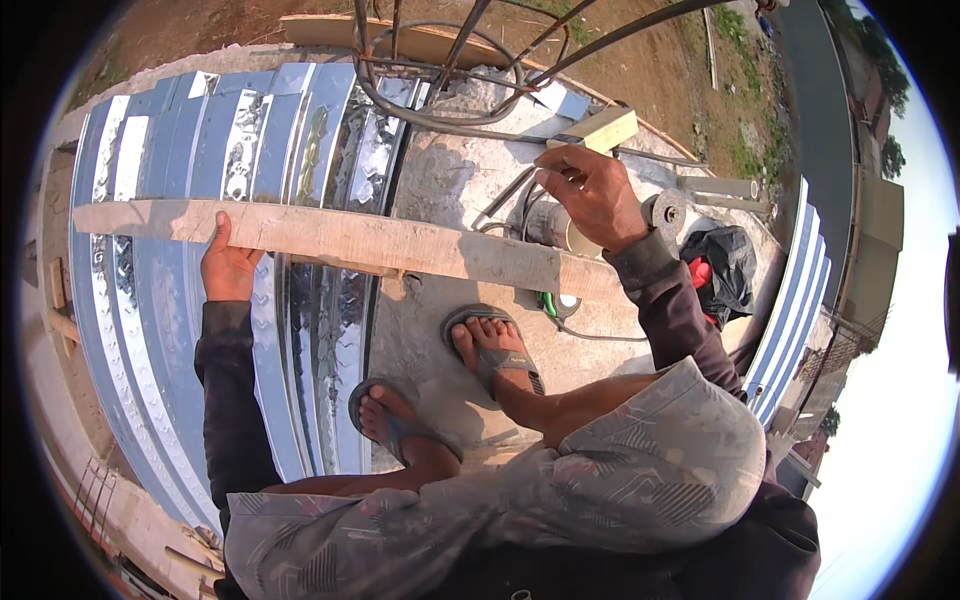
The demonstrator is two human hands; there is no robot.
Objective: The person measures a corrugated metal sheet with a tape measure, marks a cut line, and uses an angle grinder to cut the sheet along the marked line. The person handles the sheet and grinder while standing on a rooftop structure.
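Sheets: a stack of shiny embossed metal strips lies on the left, running away from the person, curved by the lens.
Slab: grey concrete sits right of the sheets; both feet in sandals stand on it.
Plank: a long wooden plank lies crosswise over sheets and slab, its long axis running left to right, just ahead of the feet.
Plank ends: the left end overhangs the sheets; the right end passes under the right forearm.
Left hand: it grips the plank's near edge left of centre, thumb up over the top face, fingers curled beneath and hidden.
Right hand: raised above the plank's right part, apart from it as far as can be told.
Right fingers: closed together, pinching a small thin item; its kind is too small to tell.
Nearer hand: the left is on the plank; the right hovers just beyond its far edge.
Block: a short pale wooden block lies just past the right hand.
Grinder: a power tool with a disc and cable rests on the slab right of the right hand.
Bag: a black bag lies further right.
Rebar: bent steel rods rise at the top.
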